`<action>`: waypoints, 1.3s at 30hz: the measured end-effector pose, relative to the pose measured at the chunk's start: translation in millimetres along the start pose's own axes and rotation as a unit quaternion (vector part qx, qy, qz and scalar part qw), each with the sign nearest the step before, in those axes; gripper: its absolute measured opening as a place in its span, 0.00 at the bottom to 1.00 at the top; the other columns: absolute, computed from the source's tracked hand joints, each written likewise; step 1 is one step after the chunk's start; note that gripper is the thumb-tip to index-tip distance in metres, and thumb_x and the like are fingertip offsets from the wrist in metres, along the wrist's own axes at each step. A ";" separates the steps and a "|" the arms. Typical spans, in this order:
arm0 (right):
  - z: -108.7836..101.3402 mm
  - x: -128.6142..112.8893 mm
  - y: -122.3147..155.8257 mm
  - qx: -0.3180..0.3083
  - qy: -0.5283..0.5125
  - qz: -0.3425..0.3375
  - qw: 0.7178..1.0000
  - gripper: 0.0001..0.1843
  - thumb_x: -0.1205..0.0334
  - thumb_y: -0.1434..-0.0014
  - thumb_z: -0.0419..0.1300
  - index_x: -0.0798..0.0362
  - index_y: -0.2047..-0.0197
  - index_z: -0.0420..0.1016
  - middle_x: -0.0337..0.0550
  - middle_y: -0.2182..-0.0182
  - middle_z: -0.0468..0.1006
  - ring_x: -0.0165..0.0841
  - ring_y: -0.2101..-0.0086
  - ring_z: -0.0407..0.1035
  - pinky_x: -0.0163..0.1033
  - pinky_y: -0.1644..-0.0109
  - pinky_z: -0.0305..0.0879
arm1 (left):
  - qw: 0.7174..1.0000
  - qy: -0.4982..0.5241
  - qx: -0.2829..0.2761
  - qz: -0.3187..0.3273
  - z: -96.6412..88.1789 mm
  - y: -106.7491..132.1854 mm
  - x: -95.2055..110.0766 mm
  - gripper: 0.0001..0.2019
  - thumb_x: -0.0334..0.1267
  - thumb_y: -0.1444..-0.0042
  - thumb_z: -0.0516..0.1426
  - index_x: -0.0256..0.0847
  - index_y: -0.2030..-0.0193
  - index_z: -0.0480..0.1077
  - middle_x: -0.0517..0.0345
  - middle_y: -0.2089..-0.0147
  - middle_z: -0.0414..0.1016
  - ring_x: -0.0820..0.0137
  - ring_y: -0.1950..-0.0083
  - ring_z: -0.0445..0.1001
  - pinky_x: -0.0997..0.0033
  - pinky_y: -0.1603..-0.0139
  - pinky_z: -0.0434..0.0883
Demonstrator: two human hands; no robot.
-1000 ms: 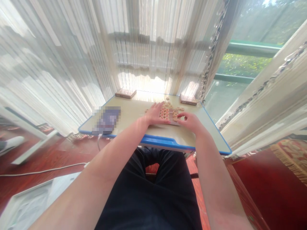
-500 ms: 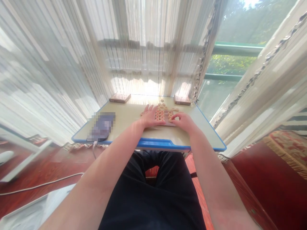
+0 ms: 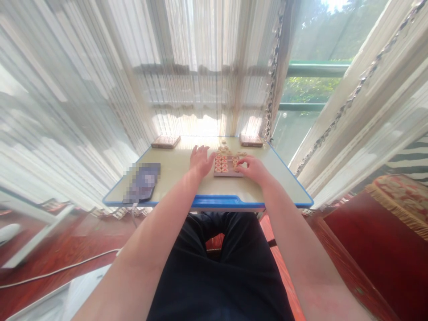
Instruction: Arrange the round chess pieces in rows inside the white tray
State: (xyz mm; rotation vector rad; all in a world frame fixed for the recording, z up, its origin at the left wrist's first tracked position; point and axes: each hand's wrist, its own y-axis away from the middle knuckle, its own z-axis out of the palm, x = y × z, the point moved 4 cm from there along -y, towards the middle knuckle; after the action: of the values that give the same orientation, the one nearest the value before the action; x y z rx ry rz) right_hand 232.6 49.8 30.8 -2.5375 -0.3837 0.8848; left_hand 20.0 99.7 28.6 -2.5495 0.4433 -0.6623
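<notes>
Round wooden game pieces with red marks lie packed in rows in a shallow tray on a small blue-edged table. A few loose pieces are scattered just beyond the tray. My left hand hovers at the tray's left side with fingers stretched out and nothing in it. My right hand rests at the tray's right edge, fingers curled in a pinch at the pieces; what it grips is too small to make out.
A phone with a cable lies at the table's left. Two flat wooden boxes, one at the far left and one at the far right, sit against sheer curtains. My dark-trousered legs are under the table, over a red wooden floor.
My left hand has lifted off the pieces and moved left, clear of the tray. My right hand stays pinched at the tray's right edge. The camera has shifted slightly.
</notes>
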 end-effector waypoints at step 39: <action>3.3 -22.2 1.0 0.022 -0.268 0.066 0.961 0.13 0.55 0.50 0.61 0.54 0.64 0.75 0.43 0.68 0.79 0.35 0.66 0.72 0.39 0.61 0.67 | 0.932 0.145 0.107 0.314 -12.3 26.8 66.9 0.10 0.37 0.46 0.57 0.40 0.56 0.67 0.52 0.59 0.71 0.67 0.56 0.71 0.66 0.53 0.70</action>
State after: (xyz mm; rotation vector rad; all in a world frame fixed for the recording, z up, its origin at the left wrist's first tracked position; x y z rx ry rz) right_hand 213.7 41.3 39.7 -2.2697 -0.3499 1.6184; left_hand 64.2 45.3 49.4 -1.9376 1.1557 -0.7782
